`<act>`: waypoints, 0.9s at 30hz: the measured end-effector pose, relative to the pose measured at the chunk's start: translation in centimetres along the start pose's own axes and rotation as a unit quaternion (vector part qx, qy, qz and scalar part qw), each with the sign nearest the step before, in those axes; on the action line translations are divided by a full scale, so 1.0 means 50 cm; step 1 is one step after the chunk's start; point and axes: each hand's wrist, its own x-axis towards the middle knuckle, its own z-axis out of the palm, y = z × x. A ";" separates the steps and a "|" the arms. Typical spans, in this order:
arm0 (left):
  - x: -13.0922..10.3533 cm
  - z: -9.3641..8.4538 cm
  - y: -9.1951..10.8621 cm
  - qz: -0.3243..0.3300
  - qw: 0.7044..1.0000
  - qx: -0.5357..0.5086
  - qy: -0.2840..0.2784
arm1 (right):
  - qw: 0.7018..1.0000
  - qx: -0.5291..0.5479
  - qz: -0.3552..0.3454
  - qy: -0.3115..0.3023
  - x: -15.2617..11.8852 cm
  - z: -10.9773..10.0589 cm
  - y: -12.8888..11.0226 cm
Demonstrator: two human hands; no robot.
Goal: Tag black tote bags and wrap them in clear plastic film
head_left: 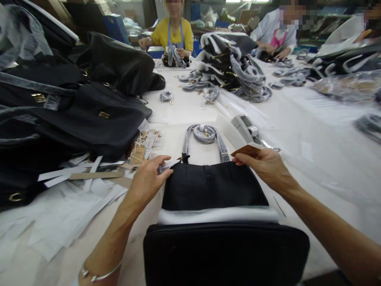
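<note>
While right hand (272, 169) pinches one card (247, 149), left hand (147, 176) (grip unclear), one bag (214, 188) between

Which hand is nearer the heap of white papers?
Left. The left hand is just right of the white papers; the right hand is farther off, across the black bag.

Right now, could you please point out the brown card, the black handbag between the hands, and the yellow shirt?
Brown card (247, 149): head view, its flat face.
Black handbag (214, 192): head view, panel below tab.
Yellow shirt (160, 31): head view, sleeve.
</note>
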 end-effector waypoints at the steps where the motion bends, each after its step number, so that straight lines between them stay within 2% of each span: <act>1: 0.000 -0.003 0.008 0.020 1.000 0.013 0.013 | 1.000 0.005 0.005 -0.016 -0.004 0.003 0.002; 4: 0.019 -0.002 0.056 0.099 0.994 0.021 0.042 | 0.998 0.056 0.024 -0.010 -0.006 0.009 0.013; 6: 0.049 0.013 0.102 0.155 0.988 0.000 -0.001 | 0.993 0.112 0.031 0.016 0.000 0.008 0.022; 9: 0.116 0.066 0.166 0.230 0.969 -0.019 -0.091 | 0.982 0.182 0.036 0.032 0.016 0.002 0.028; 12: 0.182 0.139 0.204 0.272 0.952 -0.007 -0.137 | 0.979 0.198 0.031 0.031 0.030 -0.004 0.026; 15: 0.223 0.199 0.218 0.280 0.947 0.025 -0.158 | 0.980 0.198 0.015 0.028 0.037 -0.006 0.027; 17: 0.234 0.221 0.224 0.284 0.944 0.038 -0.161 | 0.980 0.198 0.009 0.020 0.040 -0.007 0.030; 20: 0.238 0.232 0.229 0.274 0.948 0.012 -0.163 | 0.980 0.199 0.007 0.014 0.045 -0.009 0.036; 24: 0.240 0.231 0.224 0.203 0.958 -0.090 -0.182 | 0.976 0.212 0.022 0.033 0.054 -0.011 0.037; 27: 0.244 0.236 0.209 0.167 0.957 -0.128 -0.201 | 0.971 0.234 0.042 0.042 0.066 -0.008 0.035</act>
